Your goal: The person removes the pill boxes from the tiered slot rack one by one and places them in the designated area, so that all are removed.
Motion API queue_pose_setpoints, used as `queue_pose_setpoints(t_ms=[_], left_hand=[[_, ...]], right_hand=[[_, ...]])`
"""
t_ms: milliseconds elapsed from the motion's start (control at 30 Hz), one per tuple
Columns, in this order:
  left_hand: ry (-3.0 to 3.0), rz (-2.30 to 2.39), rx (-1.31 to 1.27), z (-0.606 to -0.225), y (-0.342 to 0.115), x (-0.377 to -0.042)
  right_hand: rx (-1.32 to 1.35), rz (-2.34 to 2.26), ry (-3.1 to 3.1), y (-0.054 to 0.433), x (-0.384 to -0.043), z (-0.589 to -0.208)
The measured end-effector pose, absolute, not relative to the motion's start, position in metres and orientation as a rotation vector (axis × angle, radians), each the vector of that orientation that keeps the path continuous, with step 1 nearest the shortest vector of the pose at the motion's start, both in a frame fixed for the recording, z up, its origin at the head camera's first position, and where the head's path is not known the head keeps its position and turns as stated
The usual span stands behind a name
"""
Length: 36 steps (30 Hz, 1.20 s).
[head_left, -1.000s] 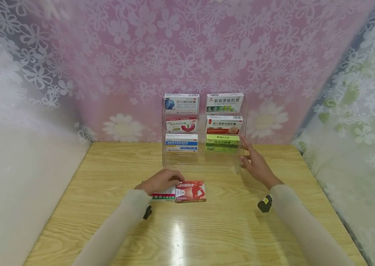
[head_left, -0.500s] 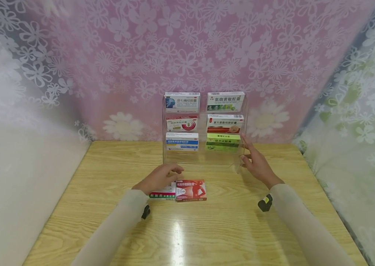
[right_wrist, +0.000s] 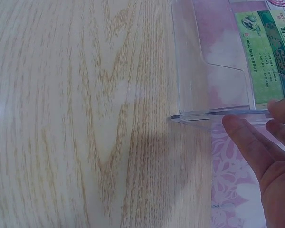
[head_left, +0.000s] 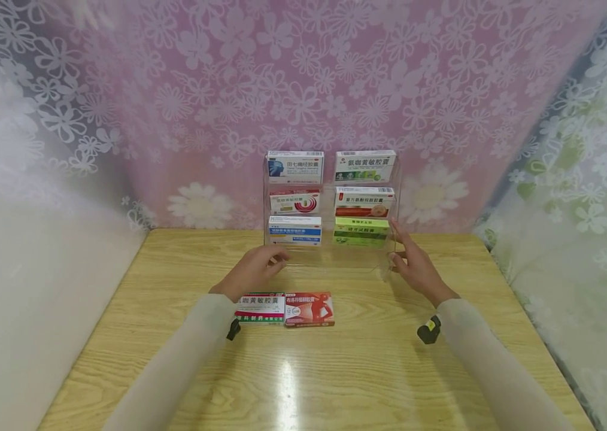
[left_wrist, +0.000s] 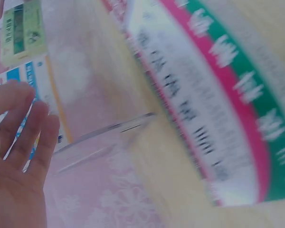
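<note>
A clear plastic display rack [head_left: 330, 258] stands at the back of the table, holding medicine boxes in two columns. My left hand [head_left: 255, 269] is at the rack's front left corner, fingers loosely bent with nothing in them. In the left wrist view, the fingers overlap a blue-and-white medicine box [left_wrist: 35, 80]. On the right, my right hand [head_left: 415, 263] touches the rack's side edge with thumb and fingertips [right_wrist: 233, 124], beside the green medicine box [head_left: 361, 232]. Lying flat before the rack are a white medicine box with green and pink bands [head_left: 260, 309] and a red medicine box [head_left: 309, 309].
Higher in the rack sit more boxes, including a white-and-blue one [head_left: 295, 167], a white-and-green one [head_left: 364, 166] and a white-and-red one [head_left: 364, 202]. Behind the wooden table [head_left: 346, 371] hangs a pink flowered curtain [head_left: 303, 90], with pale curtains at both sides.
My left hand has left the two flat boxes and moved up and forward to the rack's lower left, uncovering more of the white box. My right hand has stayed at the rack's side.
</note>
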<state>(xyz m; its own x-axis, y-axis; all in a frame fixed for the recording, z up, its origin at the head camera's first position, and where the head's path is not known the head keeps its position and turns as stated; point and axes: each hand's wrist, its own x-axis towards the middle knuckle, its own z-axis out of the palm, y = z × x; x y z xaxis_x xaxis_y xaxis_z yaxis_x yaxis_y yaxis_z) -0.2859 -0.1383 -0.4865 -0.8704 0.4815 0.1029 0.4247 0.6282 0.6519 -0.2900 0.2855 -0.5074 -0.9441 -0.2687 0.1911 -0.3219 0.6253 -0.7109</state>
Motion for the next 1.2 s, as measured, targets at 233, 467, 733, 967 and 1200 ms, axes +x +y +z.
queue_pose_setpoints(t_ms=[233,467,733,967,1200], left_hand=[[3.020,1.028,0.913,-0.463,-0.133,-0.304],[3.243,0.874,0.978,-0.444,-0.125,-0.312],[3.255,0.649,0.807,-0.432,-0.117,-0.310],[3.307,0.487,0.827,-0.432,-0.117,-0.318],[3.291,0.867,0.993,-0.422,-0.133,-0.319]], right_hand=[[0.510,1.235,-2.765,0.285,-0.289,-0.507],[0.500,1.221,-2.770,0.285,-0.290,-0.509],[0.505,1.210,-2.767,0.286,-0.290,-0.508],[0.489,1.225,-2.769,0.284,-0.290,-0.509],[0.479,1.204,-2.775,0.285,-0.288,-0.508]])
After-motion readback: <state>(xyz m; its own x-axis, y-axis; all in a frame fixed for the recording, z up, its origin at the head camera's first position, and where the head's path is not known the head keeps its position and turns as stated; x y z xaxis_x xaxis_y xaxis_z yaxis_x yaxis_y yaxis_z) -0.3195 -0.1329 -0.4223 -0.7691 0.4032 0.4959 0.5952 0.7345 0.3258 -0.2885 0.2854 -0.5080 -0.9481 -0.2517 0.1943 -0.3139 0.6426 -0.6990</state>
